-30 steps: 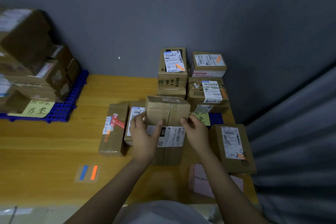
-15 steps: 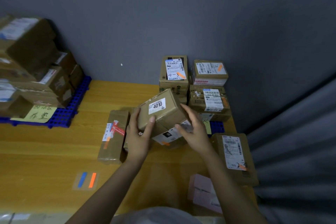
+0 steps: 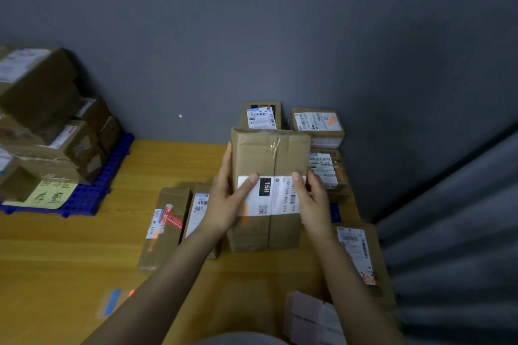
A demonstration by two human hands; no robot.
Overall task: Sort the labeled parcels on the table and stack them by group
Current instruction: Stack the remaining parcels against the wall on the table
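Both hands, left (image 3: pixel 224 204) and right (image 3: pixel 315 202), clasp one parcel (image 3: pixel 269 154) (labelled 15H).

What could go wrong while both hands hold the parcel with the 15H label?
The 15H parcel is gripped at its sides by left hand and right hand; it might slip onto the flat parcels. The right forearm passes close to the parcel at the table's right edge and might nudge it.

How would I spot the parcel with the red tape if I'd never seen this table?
Start at the wooden table. Left of the left hand, gripping the held box, lies a plain-labelled parcel; the red-taped parcel lies beside it, farther left. It alone carries a red-and-white strip across its label.
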